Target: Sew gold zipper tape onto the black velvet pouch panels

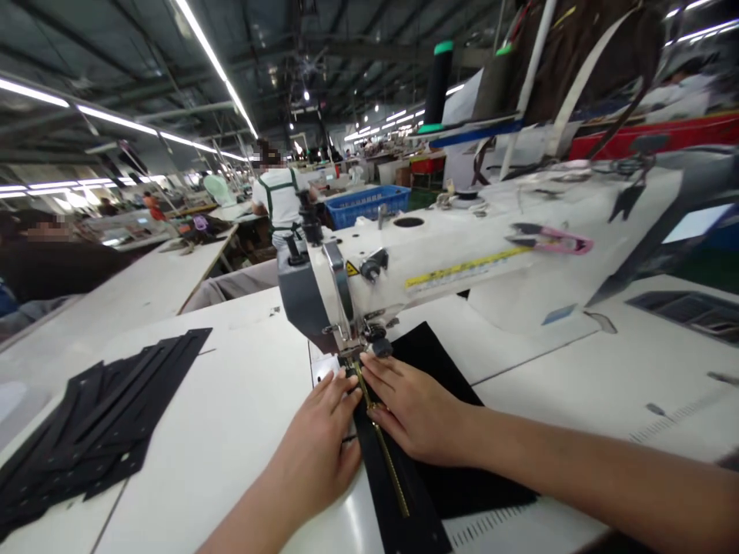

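Two bare hands lie on black cloth at the sewing machine (444, 261), both open rather than closed round anything. The left hand (326, 435) has its fingertips beside the zip (392, 469) and its thumb at the left edge of the strip (386, 504). The right hand (424, 408) lies across the strip and a wider panel (439, 365), fingers forward; whether its thumb pinches the zip's pull cannot be told.

The strip runs from the machine's foot (353, 358) towards the bench's (248, 431) near edge, which is out of the frame, as is the strip's lower end. The needle cannot be made out, and the zip's far end is lost near the foot and fingertips. The right hand and forearm cover the panel's middle, so whether it is joined to the strip is unclear.

A pile (115, 415) of black pieces lies at the bench's left side, its outer end cut off; overlap hides their number. Snips (557, 238) rest on the machine's arm above a yellow tape (462, 269). Beyond the bench's far edge, the machine hides part of a person (281, 201) in white, near a blue crate (369, 204).
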Tool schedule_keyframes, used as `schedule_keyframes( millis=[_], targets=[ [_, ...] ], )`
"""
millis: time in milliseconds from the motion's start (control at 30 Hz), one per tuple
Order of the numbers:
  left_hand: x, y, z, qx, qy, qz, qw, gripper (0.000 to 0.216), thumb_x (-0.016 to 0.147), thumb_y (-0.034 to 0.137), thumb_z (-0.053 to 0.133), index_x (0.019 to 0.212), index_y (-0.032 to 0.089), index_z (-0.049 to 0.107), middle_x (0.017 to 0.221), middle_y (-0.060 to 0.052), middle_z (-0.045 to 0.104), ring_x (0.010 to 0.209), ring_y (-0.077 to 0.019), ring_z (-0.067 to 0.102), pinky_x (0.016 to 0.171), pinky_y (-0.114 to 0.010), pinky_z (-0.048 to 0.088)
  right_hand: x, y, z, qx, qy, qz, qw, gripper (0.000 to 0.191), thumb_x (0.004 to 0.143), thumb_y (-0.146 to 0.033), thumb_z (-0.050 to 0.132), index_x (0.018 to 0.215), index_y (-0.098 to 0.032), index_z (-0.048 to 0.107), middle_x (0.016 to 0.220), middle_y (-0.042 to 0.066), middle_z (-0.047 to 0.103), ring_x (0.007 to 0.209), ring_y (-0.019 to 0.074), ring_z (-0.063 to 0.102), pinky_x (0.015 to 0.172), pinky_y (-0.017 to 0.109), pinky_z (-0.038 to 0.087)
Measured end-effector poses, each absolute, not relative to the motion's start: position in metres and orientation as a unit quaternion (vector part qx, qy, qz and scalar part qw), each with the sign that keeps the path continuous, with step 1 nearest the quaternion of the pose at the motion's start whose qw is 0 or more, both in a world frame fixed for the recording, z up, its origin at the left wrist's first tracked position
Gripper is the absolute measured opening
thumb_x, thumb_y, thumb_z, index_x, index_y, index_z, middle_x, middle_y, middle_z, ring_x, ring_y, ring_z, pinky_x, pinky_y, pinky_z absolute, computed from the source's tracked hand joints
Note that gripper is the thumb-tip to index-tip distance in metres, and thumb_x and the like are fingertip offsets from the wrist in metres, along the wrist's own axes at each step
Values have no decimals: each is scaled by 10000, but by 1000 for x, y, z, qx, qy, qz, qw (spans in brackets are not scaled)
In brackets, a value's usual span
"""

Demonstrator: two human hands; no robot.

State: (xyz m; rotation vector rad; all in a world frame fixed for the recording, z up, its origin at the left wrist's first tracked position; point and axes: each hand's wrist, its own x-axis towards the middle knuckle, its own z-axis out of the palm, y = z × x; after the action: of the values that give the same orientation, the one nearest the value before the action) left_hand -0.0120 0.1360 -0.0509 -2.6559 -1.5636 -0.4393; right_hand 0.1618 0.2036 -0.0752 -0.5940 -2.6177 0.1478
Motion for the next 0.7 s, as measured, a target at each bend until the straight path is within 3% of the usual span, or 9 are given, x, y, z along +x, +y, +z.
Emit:
schedule_keyframes(
  millis=[267,533,700],
  targets=[
    [-14,146,-50,-833,-522,-182,21,501,618,84,460,1115,111,518,1133,-167,552,1095,-272,505,928,-436,462,152,218,-64,-198,-938,92,270,411,812,-182,434,1206,-74,478,1187,165,535,1147,245,452,1014,415,338],
    [-11,131,-63,-844,-479,-211,112,363,722,42,416,1026,146,585,1049,-112,634,1043,-247,562,924,-422,474,159,191,-75,-274,-929,82,233,433,838,-170,398,1239,-28,477,1311,170,430,1230,261,373,1036,420,316],
    [-8,131,-63,-847,-481,-197,112,292,759,50,413,970,119,603,1034,-128,638,1012,-251,582,924,-446,469,160,191,-75,-272,-933,73,226,449,816,-152,403,1227,13,479,1300,193,433,1225,277,377,1029,439,326]
  ],
)
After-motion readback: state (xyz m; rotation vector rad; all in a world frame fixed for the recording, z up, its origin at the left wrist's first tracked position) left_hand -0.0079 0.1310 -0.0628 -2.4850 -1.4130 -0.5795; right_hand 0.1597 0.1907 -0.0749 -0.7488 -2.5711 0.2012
